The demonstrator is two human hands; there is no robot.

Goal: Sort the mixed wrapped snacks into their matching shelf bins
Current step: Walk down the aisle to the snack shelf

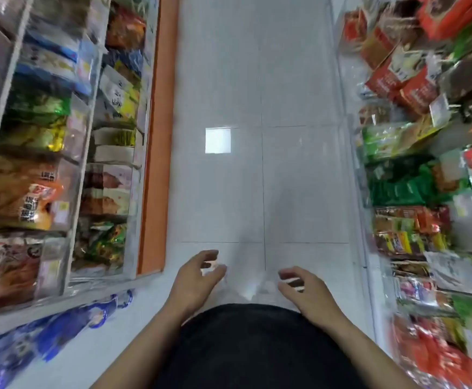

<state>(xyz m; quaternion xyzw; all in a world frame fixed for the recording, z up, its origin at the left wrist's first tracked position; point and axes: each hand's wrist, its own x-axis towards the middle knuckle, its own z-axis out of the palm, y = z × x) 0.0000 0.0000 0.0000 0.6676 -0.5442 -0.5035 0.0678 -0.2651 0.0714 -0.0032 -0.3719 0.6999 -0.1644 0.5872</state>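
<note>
Two seemingly empty hands, left (198,279), right (306,294), hover over glossy tiles (299,178).

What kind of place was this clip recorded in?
Most likely a snack shop aisle: clear shelf bins of wrapped snacks on the left, more packets heaped on the right, and a tiled floor between.
</note>
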